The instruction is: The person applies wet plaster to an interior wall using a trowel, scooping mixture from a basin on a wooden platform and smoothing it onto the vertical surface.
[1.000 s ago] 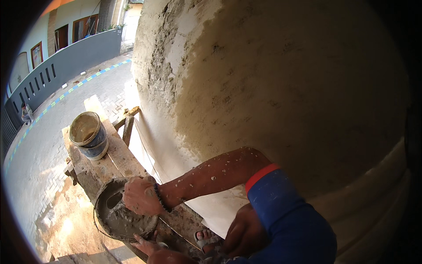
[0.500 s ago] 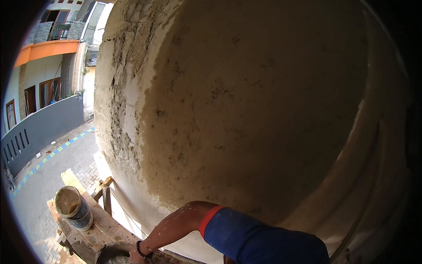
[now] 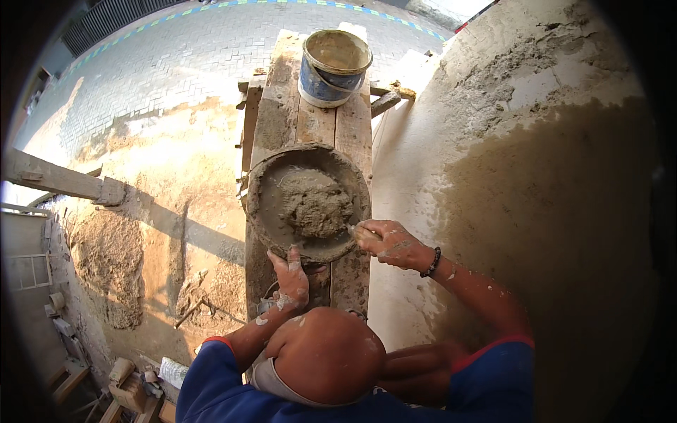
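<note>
A round, mortar-crusted basin [image 3: 255, 222] sits on the plank scaffold in front of me. Wet grey mortar [image 3: 317, 204] is heaped in its middle, with thinner slurry around it. My left hand [image 3: 290, 282] grips the basin's near rim, thumb on top and the other fingers partly hidden below. At the near right of the rim, my right hand [image 3: 391, 243] is closed round the handle of what looks like a trowel [image 3: 352, 230]; its blade is hidden in the mortar. Both hands are spattered with mortar.
A blue, mortar-stained bucket [image 3: 331, 77] stands at the far end of the planks [image 3: 349, 137]. The partly plastered wall [image 3: 416, 176] rises close on my right. Left and below lie a sand heap [image 3: 106, 268] and a wooden beam [image 3: 63, 176].
My view has swung from the wall down to the planks, so basin and bucket now lie ahead. My left hand has come into view at the basin; my right hand remains at it.
</note>
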Demonstrator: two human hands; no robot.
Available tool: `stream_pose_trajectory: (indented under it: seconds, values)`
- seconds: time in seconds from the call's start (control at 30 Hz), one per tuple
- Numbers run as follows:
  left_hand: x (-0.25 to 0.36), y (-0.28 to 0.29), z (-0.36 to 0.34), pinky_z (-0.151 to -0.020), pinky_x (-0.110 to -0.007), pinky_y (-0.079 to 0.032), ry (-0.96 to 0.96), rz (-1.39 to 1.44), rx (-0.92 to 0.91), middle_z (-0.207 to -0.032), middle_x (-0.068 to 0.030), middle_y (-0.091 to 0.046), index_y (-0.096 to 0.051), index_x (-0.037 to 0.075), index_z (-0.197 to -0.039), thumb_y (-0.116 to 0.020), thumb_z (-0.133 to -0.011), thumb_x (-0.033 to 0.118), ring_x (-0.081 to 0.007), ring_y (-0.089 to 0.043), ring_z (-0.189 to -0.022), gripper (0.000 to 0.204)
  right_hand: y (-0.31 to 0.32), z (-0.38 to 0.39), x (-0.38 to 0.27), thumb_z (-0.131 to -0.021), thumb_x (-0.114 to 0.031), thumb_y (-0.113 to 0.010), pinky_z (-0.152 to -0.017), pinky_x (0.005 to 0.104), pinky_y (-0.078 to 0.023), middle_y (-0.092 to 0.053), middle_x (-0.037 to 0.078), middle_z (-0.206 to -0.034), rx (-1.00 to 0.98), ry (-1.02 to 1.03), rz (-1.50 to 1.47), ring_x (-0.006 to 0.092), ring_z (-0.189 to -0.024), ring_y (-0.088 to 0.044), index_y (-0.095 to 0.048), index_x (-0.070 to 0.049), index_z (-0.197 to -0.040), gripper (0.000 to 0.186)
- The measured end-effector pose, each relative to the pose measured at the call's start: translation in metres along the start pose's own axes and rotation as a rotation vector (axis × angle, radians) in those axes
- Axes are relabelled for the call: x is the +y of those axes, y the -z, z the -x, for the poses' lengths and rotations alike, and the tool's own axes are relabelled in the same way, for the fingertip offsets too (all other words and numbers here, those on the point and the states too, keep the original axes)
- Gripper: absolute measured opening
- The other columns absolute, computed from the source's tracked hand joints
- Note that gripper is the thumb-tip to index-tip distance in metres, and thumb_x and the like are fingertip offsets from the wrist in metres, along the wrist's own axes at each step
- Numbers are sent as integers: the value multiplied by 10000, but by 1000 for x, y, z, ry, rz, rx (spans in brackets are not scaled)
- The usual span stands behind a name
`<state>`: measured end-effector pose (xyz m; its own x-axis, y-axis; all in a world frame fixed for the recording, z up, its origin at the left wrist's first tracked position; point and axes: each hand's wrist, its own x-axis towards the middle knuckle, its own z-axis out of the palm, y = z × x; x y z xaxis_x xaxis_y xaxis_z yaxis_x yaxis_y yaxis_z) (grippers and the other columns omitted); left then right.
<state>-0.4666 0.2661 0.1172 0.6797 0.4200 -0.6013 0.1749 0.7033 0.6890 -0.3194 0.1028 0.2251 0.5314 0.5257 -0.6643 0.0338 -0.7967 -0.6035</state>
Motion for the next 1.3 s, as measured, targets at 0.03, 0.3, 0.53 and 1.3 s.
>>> stream_pose_trajectory:
  seconds: [0.03, 0.3, 0.53, 1.3]
  values:
    - [2, 8, 1, -616, -388, -622, -8, 9, 19, -1258, -198, -418, 89, 33, -1427, -463, -980, 280, -287, -622, -911, 753, -2, 3, -8, -881, -300, -586, -630, 313, -518, -649, 111, -851, 112, 219, 260, 192, -692, -639, -570, -33, -1180, 401]
    - [-10, 10, -4, -613, -402, -625, 42, 50, -26, -1273, -215, -398, 76, 31, -1423, -480, -974, 267, -304, -622, -900, 753, -32, -27, 37, -788, -159, -584, -645, 377, -518, -650, 126, -876, 389, 451, 238, 281, -809, -627, -558, -23, -1157, 395]
    - [-12, -22, 0, -603, -417, -607, -60, 3, -9, -1337, -260, -354, 49, 17, -1456, -496, -962, 328, -342, -556, -1027, 799, -13, -6, -6, -761, -133, -581, -671, 395, -513, -622, 147, -844, 415, 493, 842, 304, -828, -628, -517, 40, -1144, 425]
    - [4, -109, -33, -623, -394, -612, 140, -161, -111, -1337, -279, -355, 34, 17, -1454, -544, -922, 409, -359, -588, -953, 878, -47, -86, 35, -697, -229, -631, -600, 450, -517, -632, 154, -651, 334, 779, 1213, 315, -622, -626, -685, -79, -656, 164]
